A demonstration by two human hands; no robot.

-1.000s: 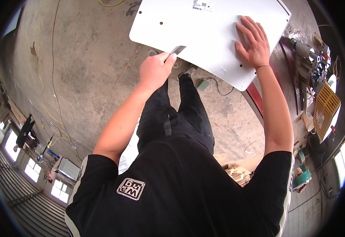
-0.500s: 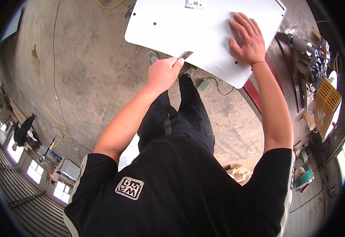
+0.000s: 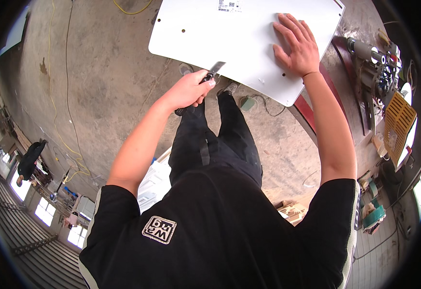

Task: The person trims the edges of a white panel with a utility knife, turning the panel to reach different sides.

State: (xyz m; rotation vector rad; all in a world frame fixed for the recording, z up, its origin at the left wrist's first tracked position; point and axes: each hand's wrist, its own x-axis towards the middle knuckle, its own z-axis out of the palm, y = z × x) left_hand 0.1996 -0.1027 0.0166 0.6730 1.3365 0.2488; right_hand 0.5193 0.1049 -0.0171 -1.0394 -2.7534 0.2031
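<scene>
Left hand [image 3: 189, 90], fingers clamped on the knife [image 3: 213, 72], its blade [image 3: 217, 68] at the near edge of the panel [image 3: 210, 41]; right hand [image 3: 299, 50], fingers apart, flat on the panel, which lies above the floor [image 3: 109, 62] beyond the legs [image 3: 235, 126]

Windows [image 3: 45, 212] glare white, the panel [image 3: 229, 38] shines bright, and lines bend toward the black rim.

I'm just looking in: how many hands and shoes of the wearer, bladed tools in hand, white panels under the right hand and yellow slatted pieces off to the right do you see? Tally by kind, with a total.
Hands: 2 (left hand, right hand)
Shoes: 2 (left shoe, right shoe), both partly hidden
Bladed tool: 1
White panel: 1
Yellow slatted piece: 1
Total: 7
</scene>
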